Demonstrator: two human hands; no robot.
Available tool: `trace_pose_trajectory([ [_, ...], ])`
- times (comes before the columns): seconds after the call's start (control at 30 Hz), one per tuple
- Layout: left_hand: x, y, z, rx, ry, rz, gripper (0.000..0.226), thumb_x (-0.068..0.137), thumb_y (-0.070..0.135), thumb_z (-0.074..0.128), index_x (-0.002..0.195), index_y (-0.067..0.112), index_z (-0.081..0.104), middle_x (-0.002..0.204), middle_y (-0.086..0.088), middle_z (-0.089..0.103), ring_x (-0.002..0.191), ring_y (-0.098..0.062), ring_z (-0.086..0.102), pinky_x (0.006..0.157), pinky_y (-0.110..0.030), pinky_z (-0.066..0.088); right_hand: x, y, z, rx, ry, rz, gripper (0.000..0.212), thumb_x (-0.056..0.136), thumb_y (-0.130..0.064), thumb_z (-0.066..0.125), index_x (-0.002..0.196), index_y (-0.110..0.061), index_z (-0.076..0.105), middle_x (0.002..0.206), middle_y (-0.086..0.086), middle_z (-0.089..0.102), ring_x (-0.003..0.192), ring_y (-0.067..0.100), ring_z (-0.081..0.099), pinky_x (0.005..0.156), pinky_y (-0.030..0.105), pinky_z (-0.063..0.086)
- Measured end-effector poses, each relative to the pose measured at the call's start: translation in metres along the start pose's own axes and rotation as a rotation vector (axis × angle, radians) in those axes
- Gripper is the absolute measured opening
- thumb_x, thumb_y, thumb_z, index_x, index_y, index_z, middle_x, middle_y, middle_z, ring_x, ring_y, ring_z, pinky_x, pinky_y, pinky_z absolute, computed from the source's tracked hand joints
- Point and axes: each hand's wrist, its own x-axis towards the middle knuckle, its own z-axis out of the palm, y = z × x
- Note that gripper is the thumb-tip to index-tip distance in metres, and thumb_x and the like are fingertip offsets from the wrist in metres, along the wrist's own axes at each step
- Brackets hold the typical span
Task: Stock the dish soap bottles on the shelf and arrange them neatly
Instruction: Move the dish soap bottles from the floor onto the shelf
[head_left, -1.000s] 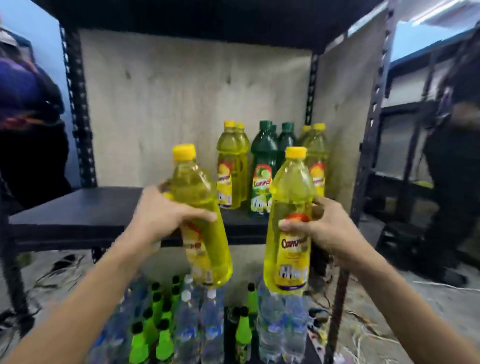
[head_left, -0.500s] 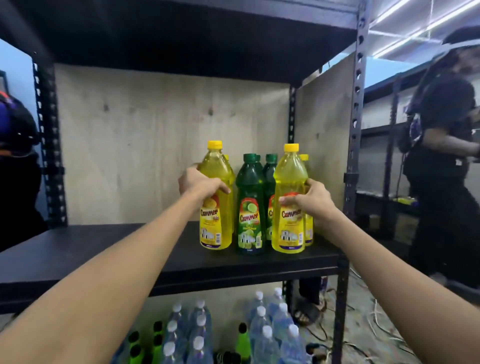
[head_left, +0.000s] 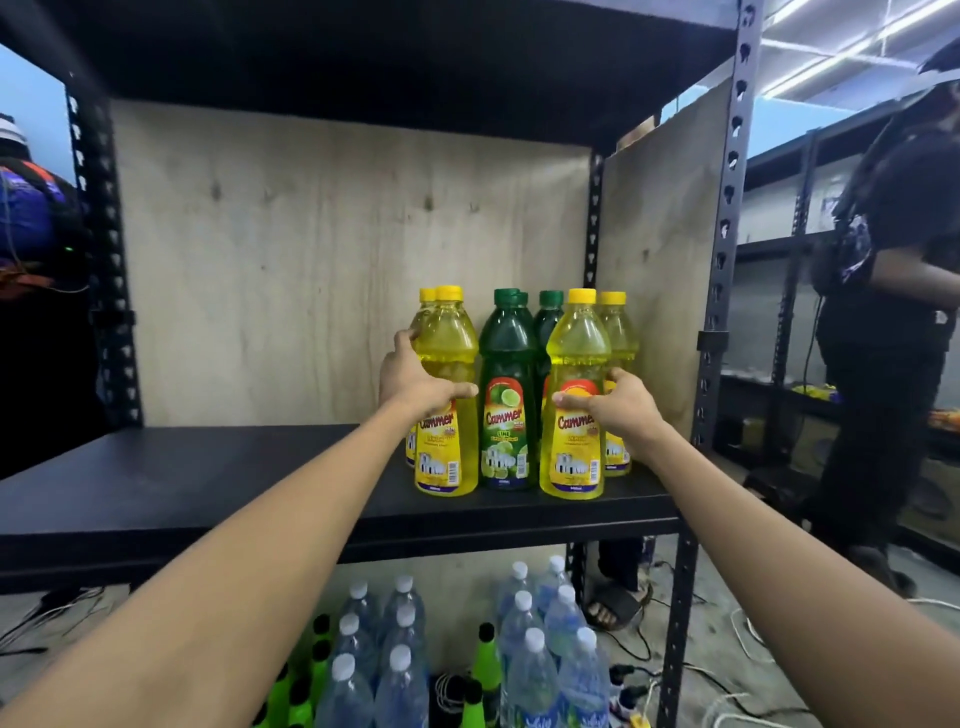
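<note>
Dish soap bottles: left yellow bottle (head_left: 448, 395), carried in the air a second ago, now stands on the shelf (head_left: 208, 483) in the left hand (head_left: 415, 387), green bottle (head_left: 506, 395) between, right yellow bottle (head_left: 575, 400) likewise down, right hand (head_left: 618, 405) gripping; next, probably release and straighten.

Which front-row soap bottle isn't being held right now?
The green lime bottle in the middle. The left hand and right hand each grip a yellow bottle beside it.

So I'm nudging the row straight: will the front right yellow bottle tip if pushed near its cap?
Probably. The front right yellow bottle is tall on a narrow base. It looks full, so likely heavy. The right hand holds mid-body; pushing there seems safer.
</note>
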Motion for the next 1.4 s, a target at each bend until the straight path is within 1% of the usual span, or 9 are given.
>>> trace_pose_trajectory([
  [0.1, -0.022, -0.014, -0.013, -0.01, -0.035, 0.017, 0.109, 0.058, 0.024, 0.094, 0.146, 0.027, 0.03, 0.143, -0.007, 0.044, 0.13, -0.026, 0.048, 0.104, -0.041, 0.046, -0.035, 0.003, 0.007, -0.174, 0.198, -0.054, 0.101, 0.059, -0.049, 0.091, 0.142, -0.022, 0.041, 0.135, 0.014, 0.051, 0.118, 0.031, 0.057, 0.1, 0.05, 0.051],
  [0.23, -0.093, -0.067, -0.056, -0.109, 0.122, 0.113, 0.07, 0.069, 0.023, 0.086, 0.13, 0.032, 0.051, 0.115, 0.002, 0.059, 0.095, -0.011, 0.06, 0.086, -0.024, 0.048, -0.133, 0.024, 0.046, -0.255, 0.414, -0.227, 0.051, 0.074, -0.038, 0.078, 0.117, -0.029, 0.053, 0.108, 0.002, 0.061, 0.103, 0.022, 0.058, 0.092, 0.047, 0.047],
  [0.4, -0.221, -0.237, -0.104, -0.209, 0.301, -0.204, 0.039, 0.077, 0.005, 0.074, 0.107, 0.025, 0.059, 0.086, 0.005, 0.055, 0.066, 0.003, 0.053, 0.065, -0.01, 0.045, -0.265, 0.118, 0.174, -0.217, -0.2, 0.069, 0.024, 0.072, -0.027, 0.081, 0.087, -0.029, 0.063, 0.068, -0.008, 0.061, 0.073, 0.016, 0.063, 0.068, 0.03, 0.047],
  [0.6, -0.34, -0.52, -0.132, -0.136, 0.243, -1.018, 0.025, 0.061, 0.025, 0.072, 0.086, 0.022, 0.071, 0.089, -0.01, 0.074, 0.086, -0.032, 0.07, 0.072, -0.03, 0.056, -0.373, 0.207, 0.333, -0.228, -0.771, 0.498, 0.023, 0.076, -0.016, 0.083, 0.079, -0.018, 0.061, 0.068, 0.001, 0.059, 0.041, 0.005, 0.046, 0.037, 0.015, 0.03],
  [0.77, -0.391, -0.591, -0.128, -0.085, 0.115, -1.255, 0.022, 0.054, 0.025, 0.069, 0.07, 0.01, 0.069, 0.064, -0.014, 0.064, 0.081, -0.036, 0.071, 0.068, -0.039, 0.055, -0.411, 0.265, 0.431, -0.375, -0.907, 0.723, 0.034, 0.075, -0.024, 0.082, 0.084, -0.02, 0.05, 0.067, 0.003, 0.051, 0.044, 0.015, 0.038, 0.042, 0.021, 0.025],
  [0.97, -0.405, -0.682, -0.103, -0.036, 0.015, -1.36, 0.085, 0.059, 0.042, 0.087, 0.131, 0.009, 0.055, 0.128, -0.018, 0.063, 0.118, -0.033, 0.061, 0.1, -0.045, 0.05, -0.43, 0.343, 0.528, -0.414, -0.936, 0.762, 0.072, 0.072, -0.033, 0.085, 0.131, -0.016, 0.048, 0.121, 0.008, 0.065, 0.099, 0.024, 0.067, 0.068, 0.028, 0.052],
  [1.03, -0.401, -0.696, -0.095, 0.009, -0.038, -1.308, 0.079, 0.071, 0.036, 0.086, 0.135, 0.006, 0.051, 0.13, -0.017, 0.061, 0.12, -0.033, 0.059, 0.099, -0.042, 0.05, -0.431, 0.364, 0.552, -0.406, -0.911, 0.785, 0.077, 0.07, -0.029, 0.086, 0.134, -0.016, 0.046, 0.121, 0.007, 0.065, 0.1, 0.026, 0.071, 0.084, 0.038, 0.059],
  [1.17, -0.402, -0.721, -0.079, 0.07, -0.072, -1.23, 0.094, 0.067, 0.041, 0.087, 0.142, 0.006, 0.043, 0.134, -0.019, 0.057, 0.123, -0.036, 0.055, 0.1, -0.046, 0.049, -0.43, 0.38, 0.581, -0.458, -0.893, 0.772, 0.067, 0.064, -0.033, 0.089, 0.119, -0.018, 0.052, 0.116, 0.006, 0.068, 0.1, 0.026, 0.071, 0.077, 0.042, 0.062],
  [1.4, -0.386, -0.709, -0.08, 0.185, -0.135, -1.337, 0.053, 0.06, 0.042, 0.091, 0.094, 0.008, 0.07, 0.104, -0.012, 0.072, 0.098, -0.027, 0.068, 0.074, -0.031, 0.053, -0.432, 0.392, 0.587, -0.49, -0.857, 0.786, 0.053, 0.061, -0.038, 0.09, 0.107, -0.019, 0.07, 0.108, 0.003, 0.074, 0.096, 0.023, 0.073, 0.083, 0.033, 0.06],
])
